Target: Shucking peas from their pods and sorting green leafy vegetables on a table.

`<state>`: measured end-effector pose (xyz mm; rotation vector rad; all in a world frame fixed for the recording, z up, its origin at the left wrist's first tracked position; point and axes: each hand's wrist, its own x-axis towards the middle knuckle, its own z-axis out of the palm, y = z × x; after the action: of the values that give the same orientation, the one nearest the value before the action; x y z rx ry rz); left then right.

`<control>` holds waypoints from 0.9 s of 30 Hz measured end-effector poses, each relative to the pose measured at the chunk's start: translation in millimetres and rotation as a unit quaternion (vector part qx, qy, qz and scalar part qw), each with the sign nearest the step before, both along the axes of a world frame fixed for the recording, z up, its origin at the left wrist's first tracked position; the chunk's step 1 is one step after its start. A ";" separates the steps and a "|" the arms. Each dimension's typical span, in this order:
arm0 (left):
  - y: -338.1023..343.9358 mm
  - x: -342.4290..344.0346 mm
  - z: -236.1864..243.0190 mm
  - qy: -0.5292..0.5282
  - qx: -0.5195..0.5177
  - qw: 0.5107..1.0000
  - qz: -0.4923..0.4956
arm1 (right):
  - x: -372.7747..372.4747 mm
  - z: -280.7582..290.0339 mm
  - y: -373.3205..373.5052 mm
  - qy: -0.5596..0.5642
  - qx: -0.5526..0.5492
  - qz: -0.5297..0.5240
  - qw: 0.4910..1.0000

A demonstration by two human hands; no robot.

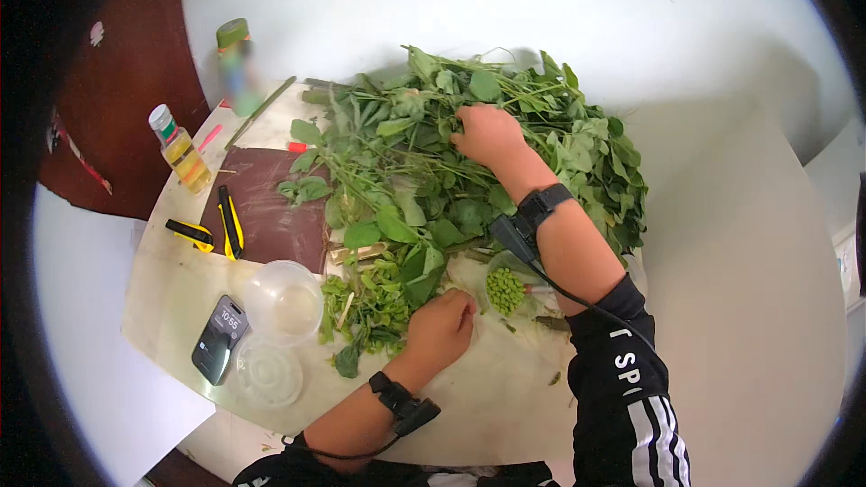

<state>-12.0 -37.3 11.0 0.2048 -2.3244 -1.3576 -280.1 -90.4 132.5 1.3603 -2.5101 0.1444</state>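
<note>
A big heap of leafy green bean plants (397,126) covers the far part of the table. Over the heap, my right hand (490,135) is closed on some leafy stems, its fingertips partly among the leaves. My left hand (440,332) rests close to the table with curled fingers; whatever they hold, if anything, is hidden. Left of it lies a pile of light green empty pods (365,302). A clear bowl (493,263) between my hands contains shelled green beans (505,291).
At left are a clear plastic tub (284,302), a clear lid (268,372), a phone (219,340), two yellow-black utility knives (230,221) and a brown board (271,203). A bottle of yellow liquid (186,151) and a green-capped bottle (237,68) stand farther back. A wall rises behind.
</note>
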 end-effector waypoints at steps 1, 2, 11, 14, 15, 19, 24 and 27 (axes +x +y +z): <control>-0.2 1.6 0.1 0.011 0.006 1.000 -0.004 | -2.2 -1.0 -6.4 0.001 0.001 0.006 1.000; -1.0 2.3 0.0 0.013 0.007 1.000 0.000 | -5.4 -2.5 -10.7 0.014 0.025 -0.003 1.000; -5.6 1.1 -4.8 0.018 0.019 1.000 0.013 | -1.8 20.1 2.0 -0.009 -0.011 0.069 0.997; -4.8 3.2 -6.0 0.028 0.002 1.000 0.003 | 10.7 38.9 15.4 -0.022 -0.013 0.052 0.998; -4.0 3.0 -7.3 0.030 0.009 0.999 0.010 | 17.6 45.6 18.3 -0.009 -0.017 0.048 0.999; -4.0 5.4 -6.1 0.043 0.026 0.998 0.026 | 53.0 75.8 42.5 -0.016 -0.047 0.049 0.998; -6.0 10.3 0.7 0.087 0.072 0.993 0.019 | 134.2 104.5 98.8 -0.029 -0.090 0.016 0.995; -9.7 19.2 6.7 0.089 0.075 0.993 0.023 | 194.3 81.8 155.0 -0.159 -0.163 0.050 0.972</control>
<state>7.2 -47.1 17.8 0.1735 -2.0622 -1.4653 -85.8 64.5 214.4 1.4137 -2.5109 0.8177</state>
